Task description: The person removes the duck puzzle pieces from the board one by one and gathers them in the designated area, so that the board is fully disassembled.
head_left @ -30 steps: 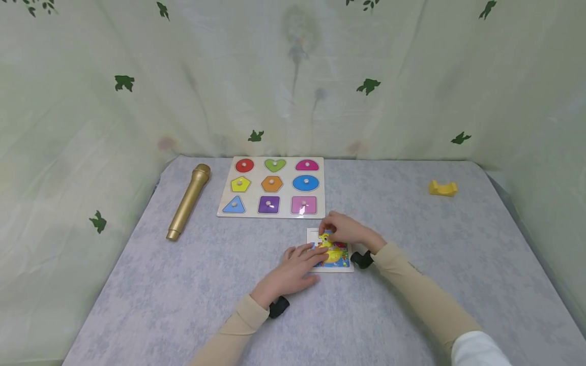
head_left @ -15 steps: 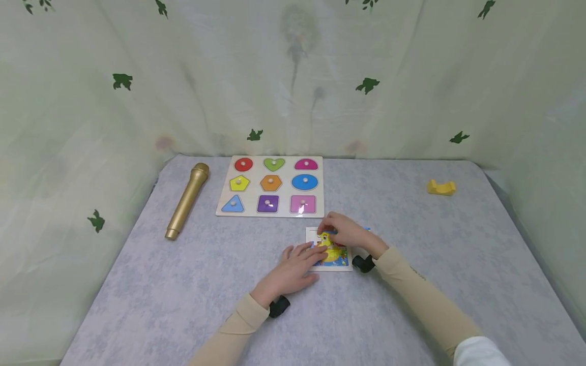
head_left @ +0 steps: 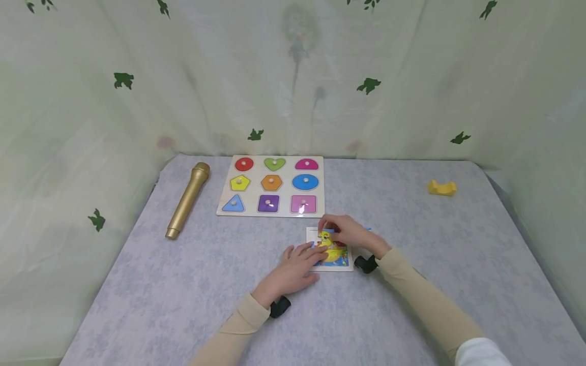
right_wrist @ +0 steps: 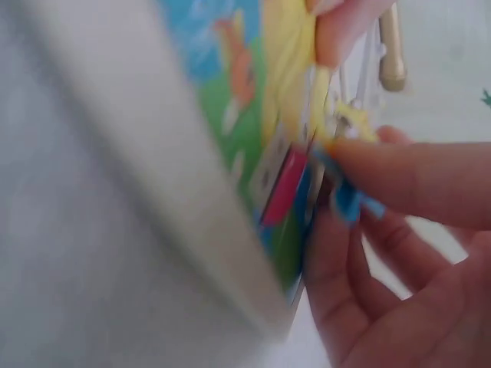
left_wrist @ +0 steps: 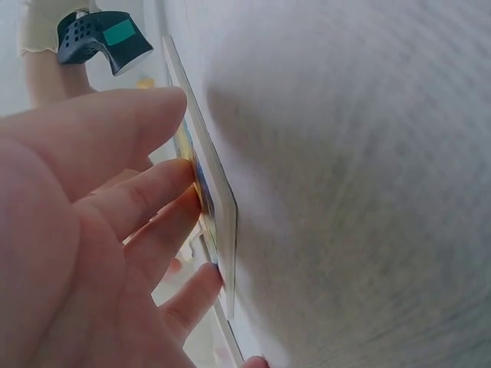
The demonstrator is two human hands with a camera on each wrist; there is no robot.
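A small jigsaw puzzle point(head_left: 339, 260) with a yellow duck picture lies in a pale frame on the table. My left hand point(head_left: 293, 269) rests on its left side, fingers extended; in the left wrist view the fingertips point(left_wrist: 205, 277) touch the picture. My right hand point(head_left: 346, 232) is over the upper part of the puzzle and pinches a jigsaw piece point(right_wrist: 347, 201), yellow and blue, between thumb and fingers. That piece is tilted up from the board in the right wrist view. A pink-edged piece point(right_wrist: 285, 184) stands raised beside it. Some of the picture is hidden under my hands.
Behind the puzzle lies a peg board point(head_left: 284, 190) with several coloured shapes. A gold microphone point(head_left: 187, 201) lies at the left, and a yellow curved block point(head_left: 442, 188) at the far right. A bit of blue point(head_left: 368, 229) shows behind my right wrist. Fabric hangs behind the table.
My right hand has shifted slightly right and its wrist has come a little lower, still pinching the piece. A bit of blue now shows behind that wrist. My left hand stays put.
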